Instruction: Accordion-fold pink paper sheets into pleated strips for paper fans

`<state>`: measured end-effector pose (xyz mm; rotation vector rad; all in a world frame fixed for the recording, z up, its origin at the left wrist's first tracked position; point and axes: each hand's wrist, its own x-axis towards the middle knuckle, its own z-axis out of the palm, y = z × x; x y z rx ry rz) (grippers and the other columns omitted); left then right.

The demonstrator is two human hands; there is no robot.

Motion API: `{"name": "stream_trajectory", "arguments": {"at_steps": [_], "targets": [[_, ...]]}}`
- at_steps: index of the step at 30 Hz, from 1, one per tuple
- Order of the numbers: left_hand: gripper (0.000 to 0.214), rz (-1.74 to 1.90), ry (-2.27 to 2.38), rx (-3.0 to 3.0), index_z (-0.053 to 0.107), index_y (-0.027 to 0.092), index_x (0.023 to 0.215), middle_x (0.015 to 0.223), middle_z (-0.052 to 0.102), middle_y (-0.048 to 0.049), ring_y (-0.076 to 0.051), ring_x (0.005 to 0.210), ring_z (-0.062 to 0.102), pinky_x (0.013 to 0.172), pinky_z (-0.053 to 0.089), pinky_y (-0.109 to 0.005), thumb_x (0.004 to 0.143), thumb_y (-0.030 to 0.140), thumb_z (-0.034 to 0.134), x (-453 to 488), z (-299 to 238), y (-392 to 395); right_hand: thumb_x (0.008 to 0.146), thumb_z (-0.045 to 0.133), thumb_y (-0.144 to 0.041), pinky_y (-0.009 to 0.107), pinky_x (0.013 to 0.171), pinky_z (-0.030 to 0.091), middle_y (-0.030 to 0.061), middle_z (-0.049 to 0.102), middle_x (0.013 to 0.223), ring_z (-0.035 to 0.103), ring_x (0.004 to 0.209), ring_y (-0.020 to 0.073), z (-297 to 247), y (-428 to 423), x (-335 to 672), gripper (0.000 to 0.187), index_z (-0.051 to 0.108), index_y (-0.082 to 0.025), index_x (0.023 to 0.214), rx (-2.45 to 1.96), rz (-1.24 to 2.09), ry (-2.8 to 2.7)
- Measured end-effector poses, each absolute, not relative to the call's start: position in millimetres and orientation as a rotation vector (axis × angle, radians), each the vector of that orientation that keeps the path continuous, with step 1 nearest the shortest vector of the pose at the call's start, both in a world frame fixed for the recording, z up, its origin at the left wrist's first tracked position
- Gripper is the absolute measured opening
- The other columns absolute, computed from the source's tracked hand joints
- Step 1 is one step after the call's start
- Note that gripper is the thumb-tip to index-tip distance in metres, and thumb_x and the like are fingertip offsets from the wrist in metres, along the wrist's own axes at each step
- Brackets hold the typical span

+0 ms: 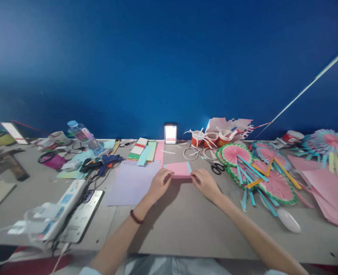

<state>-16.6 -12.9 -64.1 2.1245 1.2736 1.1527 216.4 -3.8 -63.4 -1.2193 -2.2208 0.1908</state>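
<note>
A pink folded paper (178,169) with a pale blue strip along its right end is held level just above the table. My left hand (161,182) pinches its left end, and my right hand (205,183) grips the right end by the blue strip. Left of my left hand lies a sheet of lilac paper (131,183). Behind that sit small stacked papers in green, white and blue (142,151). Black-handled scissors (217,168) rest just beyond my right hand.
Finished paper fans (275,183) and a white computer mouse-like oval (288,220) lie right, near pink sheets (329,194). Left are a power strip (67,198), phone (83,215), blue glue gun (107,164) and water bottle (84,136). Red cups (210,140) stand at the back.
</note>
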Motion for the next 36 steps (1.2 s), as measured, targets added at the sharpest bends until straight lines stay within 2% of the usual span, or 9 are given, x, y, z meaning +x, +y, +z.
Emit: {"name": "stream_trajectory", "arguments": {"at_steps": [5,13,16,23,28,36], "targets": [[0.031,1.277,1.232,1.479,0.066,0.017,0.101,0.082,0.066,-0.0041,-0.014,0.074,0.061,0.068,0.05,-0.025,0.077,0.036,0.065,-23.1,-46.5,-17.6,0.086,0.051,-0.029,0.029,0.073,0.049,0.0048,0.067,0.085,0.06,0.076,0.0166,-42.1,-8.2,224.7,0.018,0.064,-0.019,0.092,-1.183,0.578,-1.915],[0.029,1.317,1.225,1.076,0.072,0.014,0.076,0.07,0.069,-0.0046,-0.015,0.064,0.062,0.063,0.052,-0.026,0.058,0.036,0.08,-25.5,-10.2,-30.7,0.07,0.068,-0.041,0.031,0.07,0.053,0.005,0.069,0.08,0.064,0.075,0.0175,-9.7,-17.9,230.3,0.031,0.066,-0.017,0.09,-1.237,1.09,-1.529],[0.03,1.313,1.252,1.041,0.073,0.015,0.076,0.07,0.069,-0.0046,-0.013,0.062,0.06,0.06,0.05,-0.024,0.058,0.037,0.08,-24.9,-4.4,-34.8,0.066,0.071,-0.044,0.031,0.071,0.053,0.0052,0.07,0.079,0.065,0.076,0.0178,-1.3,-19.5,230.4,0.035,0.067,-0.016,0.088,-1.25,1.166,-1.48],[0.035,1.266,1.217,0.921,0.074,0.015,0.083,0.065,0.067,-0.0013,-0.009,0.057,0.055,0.057,0.048,-0.021,0.057,0.037,0.081,-26.7,-10.3,-35.8,0.068,0.07,-0.042,0.034,0.077,0.052,0.0097,0.071,0.088,0.065,0.082,0.0198,3.7,-21.2,234.0,0.037,0.067,-0.015,0.093,-1.273,1.297,-1.404],[0.043,1.228,1.197,0.858,0.074,0.014,0.088,0.062,0.063,-0.0001,-0.009,0.055,0.054,0.054,0.047,-0.021,0.054,0.039,0.082,-27.0,-10.3,-34.8,0.063,0.074,-0.039,0.035,0.077,0.052,0.0068,0.072,0.081,0.066,0.076,0.0187,1.3,-17.0,236.5,0.037,0.067,-0.015,0.091,-1.278,1.366,-1.342],[0.042,1.211,1.205,0.91,0.073,0.015,0.09,0.067,0.064,-0.0017,-0.01,0.057,0.055,0.053,0.047,-0.021,0.058,0.042,0.079,-28.8,-14.5,-34.0,0.055,0.079,-0.033,0.03,0.069,0.052,0.0013,0.069,0.07,0.063,0.064,0.0132,-11.6,-11.9,240.4,0.037,0.065,-0.015,0.084,-1.253,1.481,-1.124]]}}
